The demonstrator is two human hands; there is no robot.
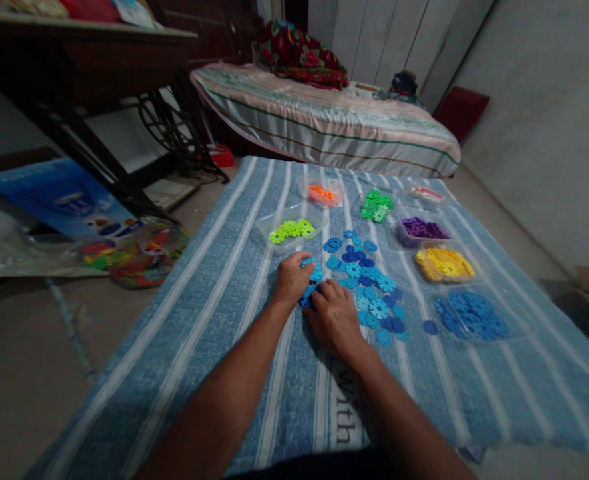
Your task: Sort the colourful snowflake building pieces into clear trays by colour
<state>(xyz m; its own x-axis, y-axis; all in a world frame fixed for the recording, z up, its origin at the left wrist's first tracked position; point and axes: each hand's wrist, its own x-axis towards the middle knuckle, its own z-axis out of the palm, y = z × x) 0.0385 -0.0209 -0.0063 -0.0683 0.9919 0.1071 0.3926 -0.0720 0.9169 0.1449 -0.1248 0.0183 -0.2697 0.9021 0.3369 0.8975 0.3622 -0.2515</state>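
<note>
A loose pile of blue snowflake discs (369, 283), light and dark, lies on a blue striped cloth (214, 313). My left hand (291, 278) is curled at the pile's left edge, its fingers closed on light blue discs (316, 270). My right hand (333, 316) sits just beside it, knuckles up, fingers bent down onto dark blue discs (306, 298). Both hands touch each other over the same few pieces.
Clear trays hold sorted discs: lime (291, 230), orange (323, 194), green (377, 205), purple (421, 229), yellow (443, 263), dark blue (472, 315). A bag of mixed discs (134, 257) lies on the floor at left. A bed (324, 117) stands behind.
</note>
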